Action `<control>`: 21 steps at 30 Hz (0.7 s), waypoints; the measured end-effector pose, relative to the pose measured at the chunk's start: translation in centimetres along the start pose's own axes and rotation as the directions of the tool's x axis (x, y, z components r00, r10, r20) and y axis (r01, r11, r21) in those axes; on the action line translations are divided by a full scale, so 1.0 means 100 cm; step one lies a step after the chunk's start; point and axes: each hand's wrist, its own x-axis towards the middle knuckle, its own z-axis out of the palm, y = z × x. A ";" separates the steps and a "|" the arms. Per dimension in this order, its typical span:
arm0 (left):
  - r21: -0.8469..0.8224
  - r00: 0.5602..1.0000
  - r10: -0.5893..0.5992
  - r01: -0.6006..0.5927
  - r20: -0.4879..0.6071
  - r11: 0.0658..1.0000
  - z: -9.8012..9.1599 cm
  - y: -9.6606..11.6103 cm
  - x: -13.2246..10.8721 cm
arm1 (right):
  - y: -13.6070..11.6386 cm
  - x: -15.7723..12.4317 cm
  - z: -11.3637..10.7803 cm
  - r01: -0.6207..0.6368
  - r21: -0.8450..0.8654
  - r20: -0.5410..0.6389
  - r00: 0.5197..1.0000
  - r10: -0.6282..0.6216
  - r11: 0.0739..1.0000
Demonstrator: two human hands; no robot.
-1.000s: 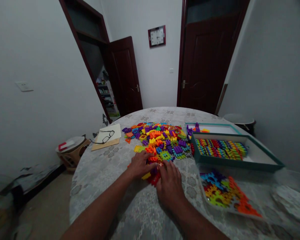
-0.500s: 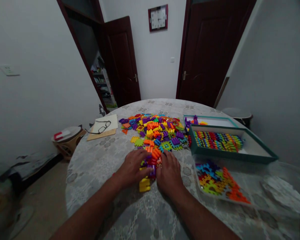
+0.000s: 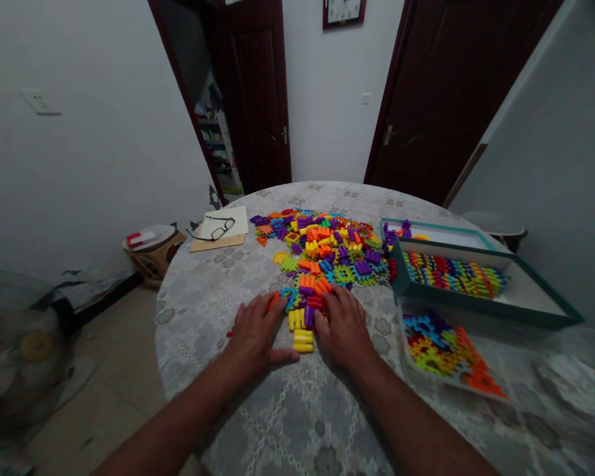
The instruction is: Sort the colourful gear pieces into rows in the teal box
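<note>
The left hand [image 3: 252, 330] is now spreading thumb from fingers, likely freeing yellow blocks [image 3: 303, 341], the right hand [image 3: 346, 324] keeping fingers together, grip unclear.

Bare forearms [image 3: 178, 403] reach forward, angled inward. Left hand [image 3: 252, 332] palm down, thumb [image 3: 283, 357] spread wide from fingers [image 3: 264, 308]. Right hand [image 3: 346, 325] palm down, fingers close together, slightly bent.

Left hand [image 3: 252, 334] and right hand [image 3: 347, 328] either side of bright plastic blocks [image 3: 303, 341] on a patterned tablecloth [image 3: 282, 423]
</note>
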 end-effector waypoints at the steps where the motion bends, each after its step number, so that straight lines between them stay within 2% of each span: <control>1: -0.008 1.000 0.023 -0.023 -0.013 1.000 0.002 0.003 0.005 | 0.002 0.001 0.000 0.002 0.009 -0.004 1.000 -0.002 1.000; 9: -0.139 0.965 0.249 -0.259 -0.087 0.956 0.007 0.018 0.050 | 0.025 0.013 0.009 0.025 0.225 -0.135 0.991 0.006 0.974; 16: -0.153 0.944 0.324 -0.312 0.060 0.938 -0.018 0.035 0.101 | 0.027 0.021 -0.003 -0.059 0.356 -0.137 0.984 0.115 0.933; 18: -0.147 0.947 0.316 -0.305 0.058 0.941 -0.023 0.038 0.108 | 0.025 0.022 -0.007 -0.111 0.378 -0.125 0.978 0.169 0.919; 21: -0.153 0.962 0.274 -0.271 -0.002 0.950 -0.022 0.037 0.107 | 0.022 0.023 -0.011 -0.239 0.421 -0.087 0.949 0.302 0.875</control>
